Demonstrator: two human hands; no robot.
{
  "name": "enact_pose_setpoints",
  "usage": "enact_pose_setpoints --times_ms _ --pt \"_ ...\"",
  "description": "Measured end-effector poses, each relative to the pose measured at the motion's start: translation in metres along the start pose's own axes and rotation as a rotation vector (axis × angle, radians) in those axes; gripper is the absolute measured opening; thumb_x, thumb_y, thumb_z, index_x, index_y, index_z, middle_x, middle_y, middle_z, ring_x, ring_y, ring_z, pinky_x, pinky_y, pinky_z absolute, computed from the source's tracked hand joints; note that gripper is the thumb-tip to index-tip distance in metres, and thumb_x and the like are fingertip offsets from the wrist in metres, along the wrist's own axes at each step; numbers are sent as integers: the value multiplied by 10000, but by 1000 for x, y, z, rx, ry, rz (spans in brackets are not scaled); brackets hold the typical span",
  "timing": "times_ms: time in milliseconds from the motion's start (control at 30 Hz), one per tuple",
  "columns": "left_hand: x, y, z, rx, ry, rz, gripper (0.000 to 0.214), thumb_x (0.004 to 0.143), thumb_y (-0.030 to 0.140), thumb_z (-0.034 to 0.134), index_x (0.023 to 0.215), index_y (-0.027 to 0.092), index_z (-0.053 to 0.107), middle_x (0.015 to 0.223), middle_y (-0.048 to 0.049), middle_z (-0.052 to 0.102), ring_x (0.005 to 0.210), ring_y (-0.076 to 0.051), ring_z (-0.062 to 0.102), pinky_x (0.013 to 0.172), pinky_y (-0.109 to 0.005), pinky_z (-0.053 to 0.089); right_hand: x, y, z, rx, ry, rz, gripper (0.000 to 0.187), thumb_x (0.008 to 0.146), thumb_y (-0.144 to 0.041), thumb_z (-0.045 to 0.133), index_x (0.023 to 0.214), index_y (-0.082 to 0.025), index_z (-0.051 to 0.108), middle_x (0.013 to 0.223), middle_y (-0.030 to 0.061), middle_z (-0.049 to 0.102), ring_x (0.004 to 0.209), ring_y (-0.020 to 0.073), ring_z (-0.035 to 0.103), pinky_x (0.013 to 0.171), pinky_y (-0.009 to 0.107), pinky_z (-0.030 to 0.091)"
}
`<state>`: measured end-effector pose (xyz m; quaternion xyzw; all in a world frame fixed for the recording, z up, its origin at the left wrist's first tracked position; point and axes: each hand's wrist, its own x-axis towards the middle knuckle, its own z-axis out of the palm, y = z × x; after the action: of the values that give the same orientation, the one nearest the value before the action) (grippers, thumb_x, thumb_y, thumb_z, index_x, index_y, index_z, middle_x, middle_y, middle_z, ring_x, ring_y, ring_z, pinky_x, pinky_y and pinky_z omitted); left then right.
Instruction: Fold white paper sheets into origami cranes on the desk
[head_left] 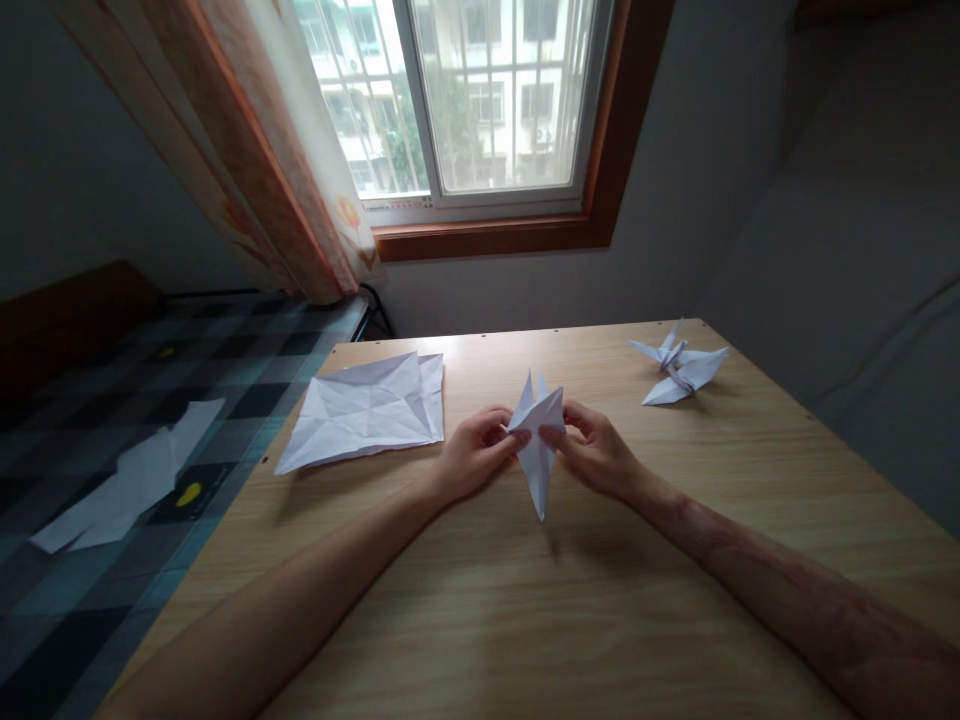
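Observation:
Between my hands, above the middle of the table, is a white folded paper crane [538,455] with pointed tips upward and one long point downward. My left hand [480,450] pinches its left side, thumb on the front face. On the opposite side my right hand [596,448] grips it the same way, its thumb pressed near the centre. The fingers behind the paper are partly hidden. Left of my left hand lie creased white paper sheets [367,410], one over another.
Folded paper cranes [682,368] rest at the table's far right. The wooden table [480,620] has its left edge beside a checkered bed [45,610], where white paper strips [135,485] lie. Behind are a window [502,100] and a curtain [247,150].

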<state>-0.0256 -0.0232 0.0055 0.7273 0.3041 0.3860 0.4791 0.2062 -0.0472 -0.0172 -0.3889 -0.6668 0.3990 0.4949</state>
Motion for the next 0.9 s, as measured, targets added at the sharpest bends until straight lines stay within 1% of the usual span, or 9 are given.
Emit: enact_pose_setpoints --times_ms 100,200,300,433,500,633,733,800,900 --pt "-1 -1 2 -30 54 1 352 978 508 796 925 160 779 1113 -110 716 940 -189 685 800 -279 552 0 1 0 1 -8 -16 294 1029 -520 730 999 -231 777 1023 57 789 1017 277 717 922 394 605" --pt "-3 -3 2 -32 92 -1 308 925 460 865 1028 180 790 1307 -121 675 957 -171 701 794 -268 575 0 2 0 14 -35 12 310 1019 -539 736 998 -235 790 1019 62 794 1018 293 725 915 413 618" --pt "-4 -4 0 4 68 14 325 890 400 907 1125 204 796 1417 -129 622 1088 -206 721 872 -292 607 0 3 1 58 -78 43 332 1019 -552 733 968 -229 788 982 61 783 988 287 728 890 406 628" --pt "-3 -8 -1 21 25 47 326 897 372 900 1153 202 791 1447 -144 598 1229 -257 699 973 -335 611 -1 -1 3 122 -130 52 313 1036 -531 714 1011 -225 776 1004 61 766 961 263 728 901 412 639" --pt "-2 -11 -1 14 46 57 308 912 374 884 1141 192 785 1431 -151 606 1242 -258 692 985 -331 603 -1 -3 5 112 -116 18 253 1019 -489 748 1052 -239 770 1046 64 760 1006 260 727 944 423 645" --pt "-1 -14 2 -64 88 63 309 921 374 869 1124 169 758 1374 -160 653 1190 -246 700 971 -314 583 -2 -3 6 75 -116 -65 161 1002 -350 764 1149 -289 789 1247 93 710 1196 277 703 1010 422 647" --pt "-1 -12 2 -155 50 -10 367 930 379 857 1195 171 712 1199 -113 732 1052 -217 719 883 -285 563 -1 -3 5 10 -119 -105 237 1006 -236 707 1203 -314 813 1280 102 686 1233 281 695 1044 420 629" --pt "0 -10 1 -188 35 -46 350 936 390 843 1165 165 705 1069 -73 747 973 -201 705 843 -272 540 -1 -4 3 -56 -107 -139 307 984 -170 678 1216 -314 818 1253 96 692 1213 275 695 1061 421 608" --pt "1 -8 0 -175 63 -53 282 956 394 793 1081 149 731 1020 -61 747 951 -197 671 859 -277 517 -1 -9 0 -109 -102 -190 382 929 -108 640 1219 -290 809 1260 88 694 1219 276 679 1081 424 577"
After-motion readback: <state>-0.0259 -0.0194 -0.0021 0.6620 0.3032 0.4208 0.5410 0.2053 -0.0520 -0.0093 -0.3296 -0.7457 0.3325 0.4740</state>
